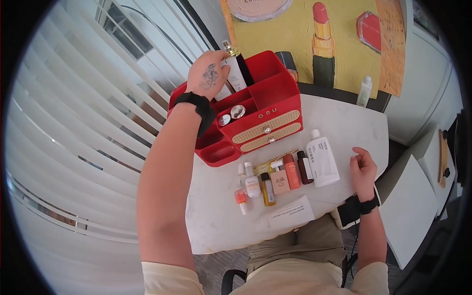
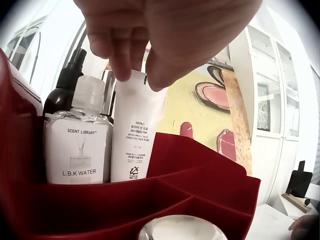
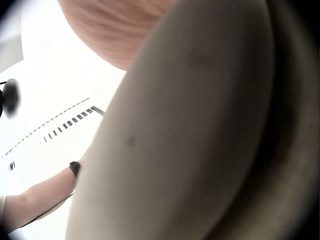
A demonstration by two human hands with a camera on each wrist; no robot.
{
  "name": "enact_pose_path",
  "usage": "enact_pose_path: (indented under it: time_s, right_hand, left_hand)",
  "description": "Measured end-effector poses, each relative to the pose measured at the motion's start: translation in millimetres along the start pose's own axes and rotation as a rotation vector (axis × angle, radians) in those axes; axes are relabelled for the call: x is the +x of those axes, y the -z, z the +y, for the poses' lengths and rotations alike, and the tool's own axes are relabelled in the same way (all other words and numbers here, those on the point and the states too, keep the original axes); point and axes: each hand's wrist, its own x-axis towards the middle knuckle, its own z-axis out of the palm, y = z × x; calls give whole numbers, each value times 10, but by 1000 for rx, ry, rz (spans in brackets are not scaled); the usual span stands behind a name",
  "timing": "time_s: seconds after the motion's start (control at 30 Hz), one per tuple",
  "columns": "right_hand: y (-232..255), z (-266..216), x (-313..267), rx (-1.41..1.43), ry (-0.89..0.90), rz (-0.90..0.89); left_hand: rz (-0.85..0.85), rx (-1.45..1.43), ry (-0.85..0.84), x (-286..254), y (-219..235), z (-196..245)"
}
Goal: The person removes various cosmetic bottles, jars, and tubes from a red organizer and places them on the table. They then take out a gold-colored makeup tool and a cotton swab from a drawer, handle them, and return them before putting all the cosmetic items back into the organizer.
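My left hand [image 1: 209,76] reaches over the back of a red cosmetics organizer [image 1: 289,109]. Its thumb and fingers pinch the top end of a white tube [image 2: 131,132], which stands upright in a rear compartment. Beside that tube in the left wrist view are a clear-capped bottle [image 2: 77,150] labelled L.B.K WATER and a dark spray bottle [image 2: 65,82]. My right hand [image 1: 364,172] holds nothing, its fingers loosely bent, near the right side of the white table [image 1: 354,128]. A large white tube [image 1: 323,162] lies to its left.
Several small bottles, among them an orange one [image 1: 291,172] and a brown one [image 1: 305,167], lie before the organizer. A white box [image 1: 292,212] is near the front edge. A small bottle [image 1: 364,91] stands at the back right, below a painting [image 1: 275,34]. Blinds [image 1: 88,123] border the left.
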Motion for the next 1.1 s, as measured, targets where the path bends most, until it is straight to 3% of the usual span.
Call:
enact_pose_path:
  time_s: [0.27,0.33,0.57,0.67,0.77,0.83,0.97,1.1]
  right_hand:
    - [8,18,19,41,16,11]
    - [23,-10,9,-27,6,-11]
    - [13,40,9,6,-28,-33]
    - [21,78,1,-3,-8,-10]
    - [20,68,-15,-17,-12,-2]
    - [9,123,-12,-12,-21,-2]
    - [9,150,3,-19,-17,7]
    - [14,106,-5,-30,-3,19]
  left_hand:
    - [-9,-16,149,4,19,4]
    - [135,-51,93,-50,72,-43]
    - [340,-238,190,-444,883,-84]
    - [324,-418,287,-846,1134,-146]
    - [161,-544,505,-1362,1218,-153]
    - [1,-706,681,-1796,1013,-335]
    - [-399,-780,850,-2509,449,-359]
    - [-472,-991,956,-2913,-131,-310]
